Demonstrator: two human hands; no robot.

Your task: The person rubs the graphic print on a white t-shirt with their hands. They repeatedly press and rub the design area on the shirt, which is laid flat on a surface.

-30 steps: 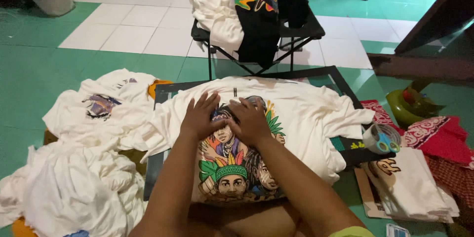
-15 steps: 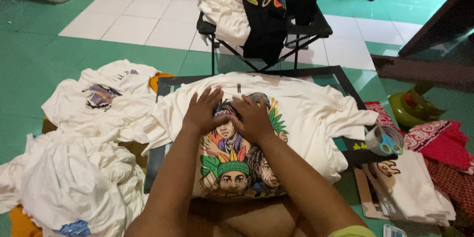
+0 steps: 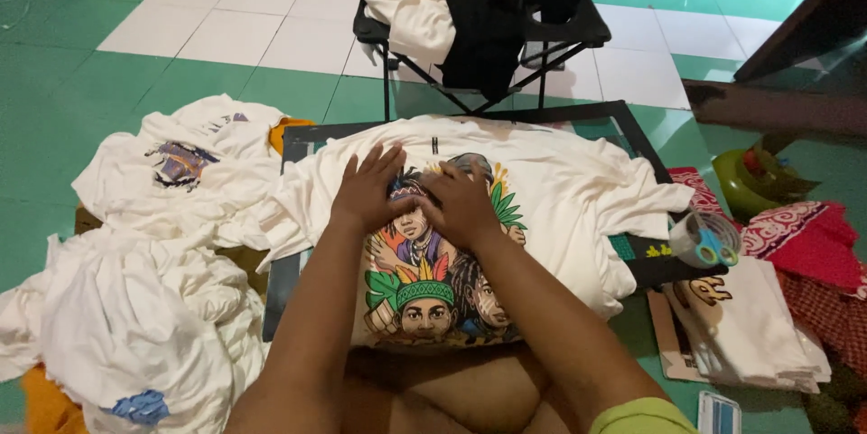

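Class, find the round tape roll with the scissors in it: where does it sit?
In the head view, the tape roll sits at the right, on the dark board's corner, just above the folded white shirts.

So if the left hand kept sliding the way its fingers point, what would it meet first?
Probably only more of the white printed T-shirt beyond the left hand, then the dark board's far edge under it; depth is hard to judge.

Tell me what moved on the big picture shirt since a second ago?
Not much. Both hands stay flat on the white printed shirt: the left hand and right hand sit side by side on the top of the colourful print, about where they were. Nothing was picked up or let go. The camera dipped a little, so everything looks slightly shifted. The shirt piles and the folding chair did not move.
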